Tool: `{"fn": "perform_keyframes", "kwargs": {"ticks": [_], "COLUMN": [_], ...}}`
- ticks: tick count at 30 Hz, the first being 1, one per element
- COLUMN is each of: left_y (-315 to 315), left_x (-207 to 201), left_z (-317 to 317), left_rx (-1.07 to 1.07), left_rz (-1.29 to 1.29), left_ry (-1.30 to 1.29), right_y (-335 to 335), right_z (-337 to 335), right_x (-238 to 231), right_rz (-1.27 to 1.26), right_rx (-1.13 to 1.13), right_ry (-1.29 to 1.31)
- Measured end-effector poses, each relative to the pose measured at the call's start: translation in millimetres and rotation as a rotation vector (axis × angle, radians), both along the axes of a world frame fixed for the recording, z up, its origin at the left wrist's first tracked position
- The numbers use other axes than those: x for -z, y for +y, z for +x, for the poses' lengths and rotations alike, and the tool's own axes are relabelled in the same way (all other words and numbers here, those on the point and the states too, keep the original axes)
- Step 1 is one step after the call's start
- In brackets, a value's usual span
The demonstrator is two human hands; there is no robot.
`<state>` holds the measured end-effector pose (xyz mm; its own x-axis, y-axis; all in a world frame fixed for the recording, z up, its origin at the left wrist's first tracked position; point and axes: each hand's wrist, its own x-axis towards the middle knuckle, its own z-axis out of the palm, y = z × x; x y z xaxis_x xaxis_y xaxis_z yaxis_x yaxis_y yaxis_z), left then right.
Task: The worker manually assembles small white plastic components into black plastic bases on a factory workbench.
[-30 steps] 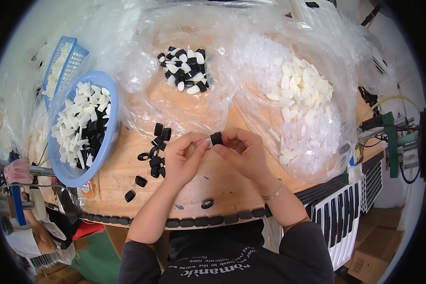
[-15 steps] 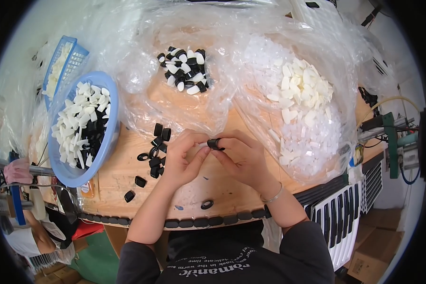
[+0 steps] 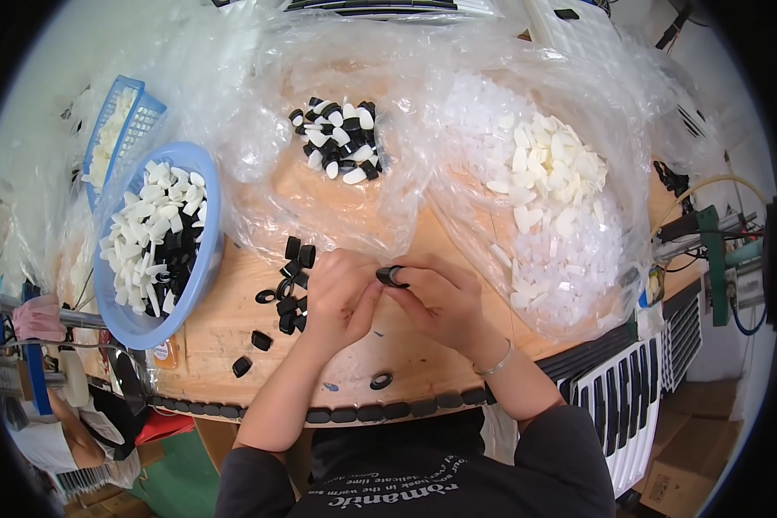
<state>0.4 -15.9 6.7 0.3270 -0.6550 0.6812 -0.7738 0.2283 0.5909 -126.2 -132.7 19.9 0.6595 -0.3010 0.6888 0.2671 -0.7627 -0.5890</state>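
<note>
In front of my chest, both hands meet over the wooden table [image 3: 440, 358]. A small hollow black plastic cap [image 3: 392, 276] is pinched between the thumb and forefinger of my right hand [image 3: 440, 298]. The fingers of my left hand [image 3: 341, 289] are closed and press against the cap's left side; what they hold is hidden. Left of that hand lie several loose black caps [image 3: 289, 302]. One black ring-shaped cap [image 3: 381, 381] lies near the front edge. Farther back is a pile of black caps with white inserts [image 3: 335, 142] on clear plastic film.
At the left, a blue basin [image 3: 104, 302] holds white and black pieces, with a blue basket [image 3: 142, 121] behind it. White pieces [image 3: 557, 155] are heaped on plastic film [image 3: 457, 198] at the right. Black pieces line the table's front edge [image 3: 319, 415]. A striped black-and-white rack [image 3: 617, 423] stands lower right.
The white piece that showed between my left fingers is out of sight now. My hands have closed together around the black cap. The whole view has shifted slightly.
</note>
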Motion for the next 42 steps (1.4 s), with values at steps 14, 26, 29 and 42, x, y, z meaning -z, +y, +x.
{"fn": "perform_keyframes", "kwargs": {"ticks": [14, 26, 29, 42], "left_y": [4, 7, 0, -5], "left_x": [-1, -12, -10, 9], "left_z": [6, 14, 1, -4], "left_rx": [0.1, 0.047, -0.09, -0.121], "left_rz": [0.06, 0.172, 0.051, -0.196], "left_ry": [0.072, -0.28, -0.145, -0.366], "right_y": [-4, 1, 3, 8], "right_z": [-3, -4, -5, -7], "right_x": [-7, -7, -4, -4], "right_rz": [-0.06, 0.041, 0.001, -0.254], "right_rx": [-0.037, -0.029, 0.06, 0.184], "right_ry": [-0.02, 0.028, 0.019, 0.004]}}
